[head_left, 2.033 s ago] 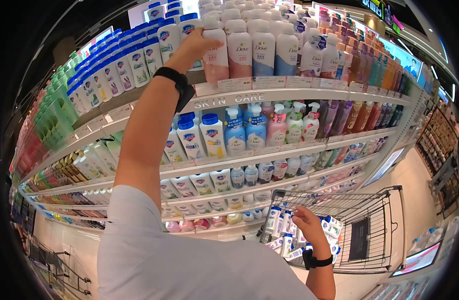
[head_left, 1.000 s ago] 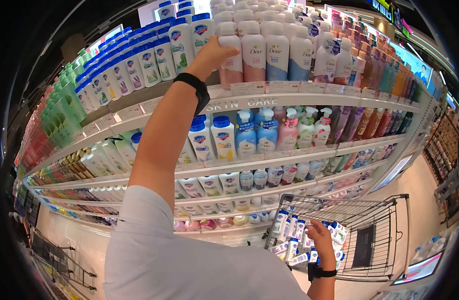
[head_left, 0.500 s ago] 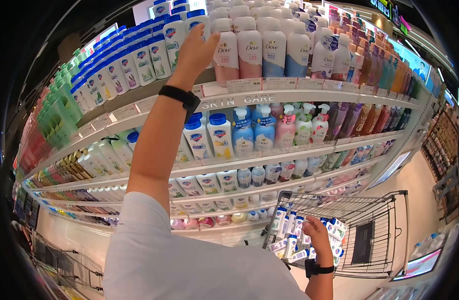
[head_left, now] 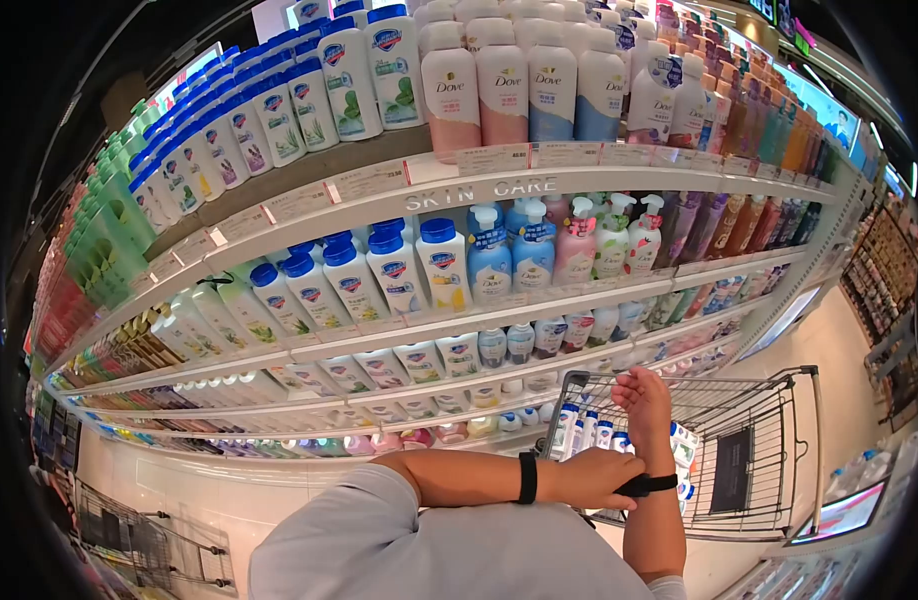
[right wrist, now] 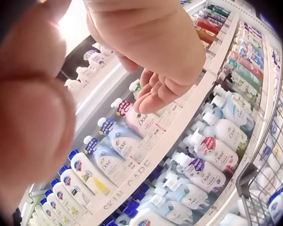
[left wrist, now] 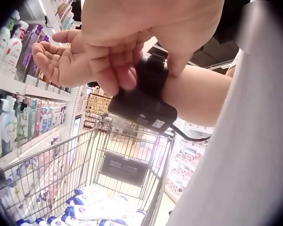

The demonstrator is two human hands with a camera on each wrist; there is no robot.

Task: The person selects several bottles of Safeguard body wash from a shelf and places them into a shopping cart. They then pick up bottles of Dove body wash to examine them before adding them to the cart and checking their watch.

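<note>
Pulled left hand (head_left: 589, 478) off the white shelf (head_left: 599, 180), now gripping the black box-shaped wrist camera (head_left: 647, 485); keeping right hand (head_left: 644, 395) slack, open.

Shelf-edge strip (head_left: 481, 193), under the top shelf: raised letters "SKIN CARE".
Tall bottles (head_left: 449, 88), top shelf: "Dove".
Pump bottles (head_left: 492, 270), one shelf down: "Dove", also legible in the right wrist view.
Price tags (head_left: 494, 157) along the shelf edges: unreadable.
Sticker (left wrist: 156, 123) on the black wrist unit (left wrist: 142, 101): too small to read.
</note>
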